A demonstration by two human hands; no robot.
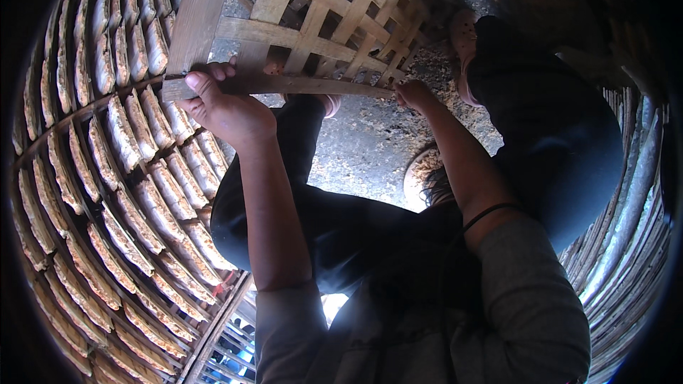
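head view | left hand (226, 110) fist closed round thick end of bamboo strip (306, 86), frame centre-top, steadying it | right hand (415, 94) pinches thin end, holding it level against woven bamboo lattice (313, 14) | racks of flat cakes (121, 171) left
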